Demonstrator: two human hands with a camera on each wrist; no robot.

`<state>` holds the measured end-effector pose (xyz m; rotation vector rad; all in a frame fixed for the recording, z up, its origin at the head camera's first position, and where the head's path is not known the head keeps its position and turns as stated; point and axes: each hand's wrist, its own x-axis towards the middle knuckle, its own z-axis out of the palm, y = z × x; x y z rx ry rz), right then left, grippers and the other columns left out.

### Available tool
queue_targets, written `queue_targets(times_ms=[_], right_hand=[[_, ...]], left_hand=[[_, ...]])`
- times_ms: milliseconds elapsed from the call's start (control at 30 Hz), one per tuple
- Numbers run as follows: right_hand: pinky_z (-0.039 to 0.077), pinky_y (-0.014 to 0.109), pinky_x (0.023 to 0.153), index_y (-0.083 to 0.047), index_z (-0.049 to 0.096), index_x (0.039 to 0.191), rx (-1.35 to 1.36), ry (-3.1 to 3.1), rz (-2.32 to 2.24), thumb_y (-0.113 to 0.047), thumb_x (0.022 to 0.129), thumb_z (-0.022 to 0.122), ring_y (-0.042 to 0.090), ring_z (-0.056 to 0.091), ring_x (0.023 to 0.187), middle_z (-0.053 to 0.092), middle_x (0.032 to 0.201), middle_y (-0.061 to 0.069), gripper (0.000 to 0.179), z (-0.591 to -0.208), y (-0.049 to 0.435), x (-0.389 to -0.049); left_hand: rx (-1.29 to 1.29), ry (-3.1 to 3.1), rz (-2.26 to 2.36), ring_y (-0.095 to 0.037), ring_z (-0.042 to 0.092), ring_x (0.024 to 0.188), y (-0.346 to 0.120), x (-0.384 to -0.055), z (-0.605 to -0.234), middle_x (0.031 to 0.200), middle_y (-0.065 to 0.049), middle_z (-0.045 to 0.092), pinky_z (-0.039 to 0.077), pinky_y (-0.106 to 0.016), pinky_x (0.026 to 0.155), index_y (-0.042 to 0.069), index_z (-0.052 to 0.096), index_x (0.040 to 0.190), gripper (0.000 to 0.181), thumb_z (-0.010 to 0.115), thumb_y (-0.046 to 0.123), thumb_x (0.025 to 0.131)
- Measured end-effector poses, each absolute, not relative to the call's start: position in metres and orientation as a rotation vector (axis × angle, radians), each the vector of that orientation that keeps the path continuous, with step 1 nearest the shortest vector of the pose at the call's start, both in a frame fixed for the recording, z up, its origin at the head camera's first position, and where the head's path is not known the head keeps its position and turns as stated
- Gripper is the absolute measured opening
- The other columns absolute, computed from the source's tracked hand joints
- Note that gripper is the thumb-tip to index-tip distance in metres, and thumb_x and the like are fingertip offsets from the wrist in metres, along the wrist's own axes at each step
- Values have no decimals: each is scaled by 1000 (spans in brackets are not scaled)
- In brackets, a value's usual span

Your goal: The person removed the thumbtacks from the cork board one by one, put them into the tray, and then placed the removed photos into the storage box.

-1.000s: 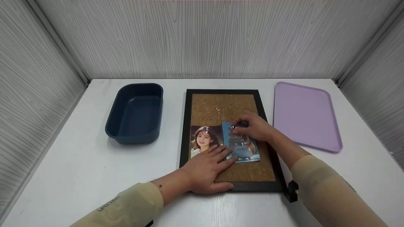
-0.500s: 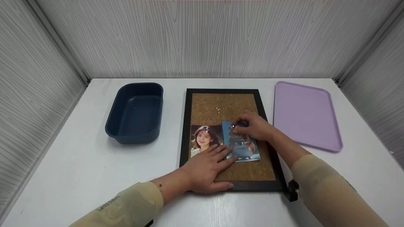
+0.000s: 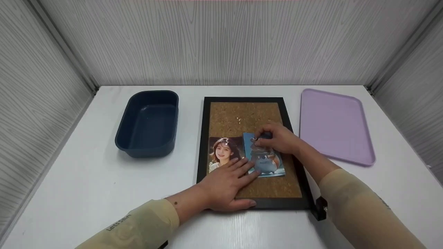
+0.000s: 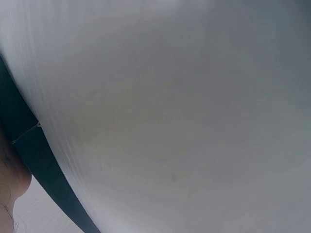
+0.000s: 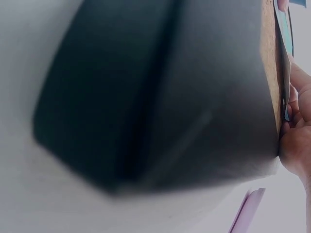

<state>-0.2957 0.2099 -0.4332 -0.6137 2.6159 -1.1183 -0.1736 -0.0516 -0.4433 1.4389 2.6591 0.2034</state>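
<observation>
A cork board (image 3: 270,188) in a black frame lies on the white table, with two photos on it. The left one is a portrait photo (image 3: 221,152), its lower part hidden by my left hand (image 3: 226,186). That hand lies flat, fingers spread across both photos and thumb on the frame's near edge. Beside it is a blue photo (image 3: 265,164) of a cartoon-like figure. At the top of this photo my right hand (image 3: 278,139) pinches a small shiny pushpin (image 3: 255,139) between thumb and index finger. In the right wrist view, the right hand (image 5: 299,111) is against the board's edge.
A deep navy bin (image 3: 147,152) stands to the left of the board. To its right lies a flat lilac tray (image 3: 335,128). Small shiny specks (image 3: 238,120) show on the cork's upper part. Grey wood-grain panels (image 3: 228,41) enclose the back and sides.
</observation>
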Motion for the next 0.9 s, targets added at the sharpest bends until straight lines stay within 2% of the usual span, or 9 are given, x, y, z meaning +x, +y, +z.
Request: queue_targets(times_ms=[133,333,500,767,900], right_hand=[[50,41,90,-10,76,106,-627,2594,-1146,-15,97,79,24,62,106,70,117,7,10,-434,209,-297],[47,46,100,-13,78,111,-597,2615,-1114,-18,97,80,26,60,113,67,119,8,14,-434,211,-297],[47,47,102,-16,78,112,-574,2635,-1095,-19,98,79,26,58,114,65,120,6,14,-434,214,-296],[49,43,98,-18,79,111,-527,2602,-1122,-20,99,79,24,60,111,67,120,4,12,-434,214,-297],[53,40,88,-16,79,111,-536,2594,-1126,-19,99,77,23,63,101,67,119,5,12,-432,214,-296]], left_hand=[[1435,2658,209,-26,13,163,-52,-173,-443,177,-7,15,9,-41,131,22,23,171,89,27,78,103],[1441,2659,208,-26,13,163,-52,-173,-444,177,-7,14,10,-41,131,22,23,171,88,26,78,103],[1438,2652,212,-25,12,163,-51,-173,-444,178,-6,14,9,-40,131,23,23,171,89,24,79,103],[1429,2648,220,-25,12,163,-51,-173,-444,177,-6,14,9,-41,131,23,23,171,89,24,80,102],[1424,2650,212,-25,12,163,-51,-174,-443,177,-6,16,9,-41,131,23,23,171,89,25,79,102]])
